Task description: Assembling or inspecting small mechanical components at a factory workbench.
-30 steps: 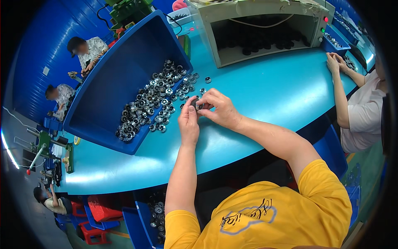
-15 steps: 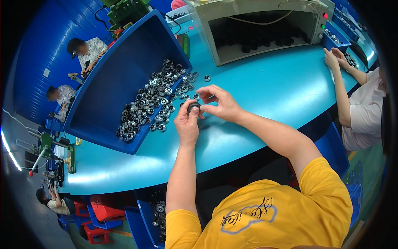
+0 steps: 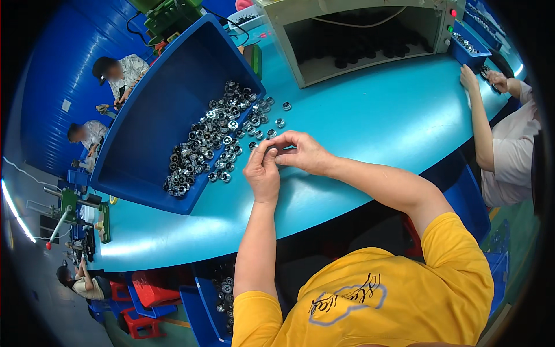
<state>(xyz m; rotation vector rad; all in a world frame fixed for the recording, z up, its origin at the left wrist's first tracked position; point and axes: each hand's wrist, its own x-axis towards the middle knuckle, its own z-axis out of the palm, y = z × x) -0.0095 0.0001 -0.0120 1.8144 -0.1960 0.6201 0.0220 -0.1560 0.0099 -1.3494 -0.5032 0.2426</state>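
Over the table my left hand [image 3: 263, 175] is closed on a small black round part [image 3: 270, 148], mostly hidden by the fingers. My right hand [image 3: 306, 154] meets it from the right, thumb and fingers pinched against the same part. Just beyond the hands, several small shiny metal-and-black round parts [image 3: 258, 118] lie loose on the turquoise table [image 3: 358, 115]. A heap of the same parts [image 3: 202, 139] spills from the open side of a large tilted blue bin [image 3: 144, 127], left of my hands.
A beige box-shaped machine [image 3: 300, 75] with dark pieces inside stands at the back. At the right a co-worker's arms [image 3: 480, 110] rest by a blue tray [image 3: 469, 55]. Below the table edge sits another blue bin [image 3: 199, 301] with round parts; red stools [image 3: 139, 324] stand at lower left.
My right hand has moved left and closed in around the black part, covering more of it. The co-worker's hands at the right have moved apart, one now farther right.
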